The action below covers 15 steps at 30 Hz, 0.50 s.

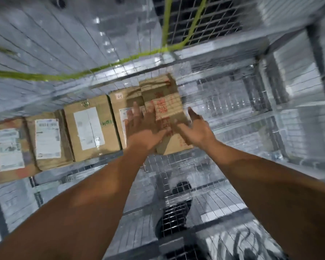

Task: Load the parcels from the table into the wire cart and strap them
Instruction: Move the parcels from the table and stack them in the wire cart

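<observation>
Two bare forearms fill the lower frame, the left forearm coming from the bottom left corner and the right forearm from the bottom right, both reaching forward and down into the wire cart. Through the mesh floor between them shows a dark shape, too blurred to name.

The left hand lies flat with straight, slightly spread fingers on the top and left side of a cardboard box with red print. The right hand is also unclenched, with its fingers extended along the box's right side. Motion blur hides whether its palm actually touches the cardboard. Neither hand curls round anything. The box sits between the two hands, tilted, near the far wall of the cart and at the right end of a row of parcels.

That row runs along the far wall from left to right. The leftmost parcel and the second parcel carry white shipping labels. The third parcel has a larger white label. The fourth parcel is partly covered by the left hand and touches the printed box. All four stand side by side, touching.

A green strap slants across the mesh wall above the parcels and loops upward at the top centre. The cart floor to the right of the box is bare mesh.
</observation>
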Motion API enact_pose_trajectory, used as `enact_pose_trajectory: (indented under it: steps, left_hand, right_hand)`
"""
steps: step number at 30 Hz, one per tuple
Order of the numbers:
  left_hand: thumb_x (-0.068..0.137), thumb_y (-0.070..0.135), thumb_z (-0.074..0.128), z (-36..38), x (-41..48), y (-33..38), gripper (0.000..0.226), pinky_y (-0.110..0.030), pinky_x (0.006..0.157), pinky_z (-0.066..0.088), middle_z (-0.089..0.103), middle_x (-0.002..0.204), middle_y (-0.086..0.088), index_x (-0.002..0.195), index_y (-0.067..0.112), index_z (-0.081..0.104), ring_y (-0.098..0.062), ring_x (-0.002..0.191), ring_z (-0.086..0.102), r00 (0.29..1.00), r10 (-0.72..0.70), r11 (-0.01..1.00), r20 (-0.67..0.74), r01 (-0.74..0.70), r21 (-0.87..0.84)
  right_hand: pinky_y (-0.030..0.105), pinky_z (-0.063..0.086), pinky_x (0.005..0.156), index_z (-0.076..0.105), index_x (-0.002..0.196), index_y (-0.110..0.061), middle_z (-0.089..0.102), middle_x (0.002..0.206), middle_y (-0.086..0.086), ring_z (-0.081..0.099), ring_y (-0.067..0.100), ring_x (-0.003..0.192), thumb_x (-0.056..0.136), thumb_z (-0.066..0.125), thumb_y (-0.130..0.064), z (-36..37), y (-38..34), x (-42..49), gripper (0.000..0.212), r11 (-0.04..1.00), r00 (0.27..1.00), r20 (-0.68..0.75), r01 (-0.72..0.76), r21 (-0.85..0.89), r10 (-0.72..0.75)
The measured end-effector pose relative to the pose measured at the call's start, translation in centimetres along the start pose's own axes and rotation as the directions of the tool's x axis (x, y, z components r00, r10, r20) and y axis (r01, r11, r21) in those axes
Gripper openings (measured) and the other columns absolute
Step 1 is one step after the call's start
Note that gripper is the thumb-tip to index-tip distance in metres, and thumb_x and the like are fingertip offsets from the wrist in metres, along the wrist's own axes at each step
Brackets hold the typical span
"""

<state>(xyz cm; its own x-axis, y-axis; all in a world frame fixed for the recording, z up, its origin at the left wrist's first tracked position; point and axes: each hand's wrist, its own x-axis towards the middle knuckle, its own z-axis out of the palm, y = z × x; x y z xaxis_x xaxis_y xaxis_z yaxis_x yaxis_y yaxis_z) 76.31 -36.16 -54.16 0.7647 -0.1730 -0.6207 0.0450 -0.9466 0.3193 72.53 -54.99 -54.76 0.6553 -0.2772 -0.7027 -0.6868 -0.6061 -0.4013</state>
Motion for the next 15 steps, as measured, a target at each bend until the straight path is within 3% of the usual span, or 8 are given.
enact_pose_trajectory:
  steps: [2, 3, 6, 9, 12, 15]
  left_hand:
    - [0.087, 0.086, 0.043, -3.1, -2.6, 0.7, 0.094, -0.037, 0.121, 0.024, 0.025, 0.169, -0.015, 0.162, 0.031, 0.029, -0.035, 0.155, 0.027, 1.0, 0.009, 1.0, -0.009, -0.009, 0.013]
    - [0.087, 0.086, 0.043, -4.9, -4.2, 1.1, 0.095, -0.035, 0.12, 0.024, 0.027, 0.169, -0.013, 0.163, 0.033, 0.026, -0.035, 0.155, 0.026, 0.999, 0.032, 0.999, -0.027, -0.031, 0.022]
    - [0.088, 0.081, 0.049, -10.6, -9.6, 1.9, 0.096, -0.043, 0.128, 0.004, 0.013, 0.173, -0.01, 0.165, 0.032, 0.019, -0.034, 0.16, 0.004, 0.983, 0.166, 0.986, -0.08, -0.163, 0.037]
    - [0.091, 0.075, 0.054, -16.6, -16.7, 2.0, 0.094, -0.045, 0.129, 0.005, 0.023, 0.171, -0.012, 0.162, 0.018, 0.032, -0.032, 0.159, 0.013, 0.95, 0.301, 0.954, -0.087, -0.299, 0.036]
    - [0.088, 0.073, 0.059, -22.5, -26.1, 1.6, 0.094, -0.052, 0.126, 0.018, 0.047, 0.156, -0.02, 0.155, 0.009, 0.044, -0.04, 0.15, 0.033, 0.902, 0.414, 0.903, -0.123, -0.424, -0.068]
    - [0.088, 0.074, 0.047, -26.5, -35.1, 0.9, 0.098, -0.051, 0.125, 0.021, 0.047, 0.156, -0.02, 0.153, -0.001, 0.045, -0.039, 0.149, 0.036, 0.801, 0.58, 0.804, -0.146, -0.592, -0.052]
  right_hand:
    - [0.047, 0.047, 0.104, 0.031, 0.161, -0.025, 0.046, 0.154, 0.015, 0.046, 0.036, 0.139, 0.09, 0.048, -0.077, -2.8, -1.6, -2.9, 0.089, 0.999, 0.998, -0.041, -0.037, -0.001, 0.037]
    - [0.05, 0.044, 0.11, 0.025, 0.163, -0.029, 0.04, 0.161, 0.014, 0.04, 0.036, 0.145, 0.093, 0.047, -0.075, -4.3, -2.4, -4.9, 0.087, 0.999, 0.998, -0.057, -0.042, 0.008, 0.042]
    - [0.051, 0.032, 0.12, 0.022, 0.163, -0.038, 0.03, 0.167, 0.008, 0.029, 0.032, 0.153, 0.096, 0.047, -0.071, -8.4, -5.1, -12.9, 0.079, 0.995, 0.988, -0.127, -0.085, 0.044, 0.09]
    - [0.041, 0.026, 0.124, 0.028, 0.162, -0.033, 0.034, 0.166, 0.007, 0.03, 0.029, 0.153, 0.098, 0.053, -0.063, -11.0, -7.8, -23.5, 0.075, 0.985, 0.956, -0.271, -0.074, 0.154, 0.115]
    - [0.04, 0.022, 0.125, 0.028, 0.162, -0.032, 0.033, 0.167, 0.003, 0.027, 0.026, 0.155, 0.098, 0.053, -0.064, -11.3, -10.8, -36.2, 0.076, 0.956, 0.893, -0.431, 0.0, 0.293, 0.132]
    - [0.03, 0.018, 0.121, 0.027, 0.161, -0.037, 0.032, 0.167, -0.004, 0.025, 0.017, 0.154, 0.095, 0.048, -0.072, -9.4, -13.1, -50.1, 0.078, 0.901, 0.779, -0.598, 0.105, 0.42, 0.188]
